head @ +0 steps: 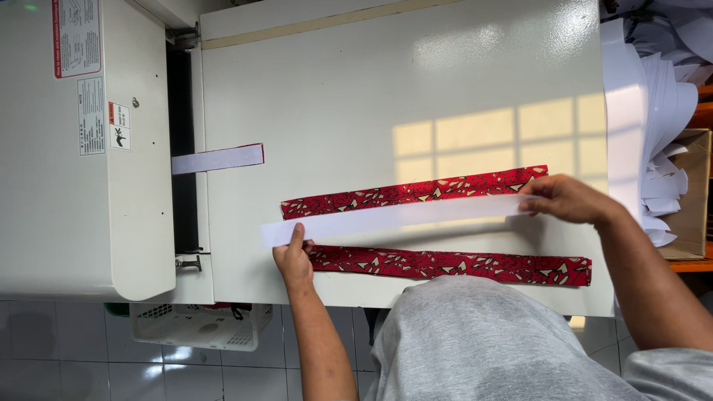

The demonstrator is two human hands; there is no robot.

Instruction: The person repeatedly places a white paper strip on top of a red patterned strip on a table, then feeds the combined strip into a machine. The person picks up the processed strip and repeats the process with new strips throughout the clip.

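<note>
both hands point(293, 260) point(562, 198) pinch a white strip's point(394, 217) ends.

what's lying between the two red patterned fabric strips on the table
In the head view, a long white strip lies between the upper red strip and the lower red strip, held by the left hand and right hand.

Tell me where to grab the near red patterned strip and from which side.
Judging by its pose, take the near red strip at its right end, from the table's near edge: it lies flat, that end is bare, while the left hand covers its left end.
</note>
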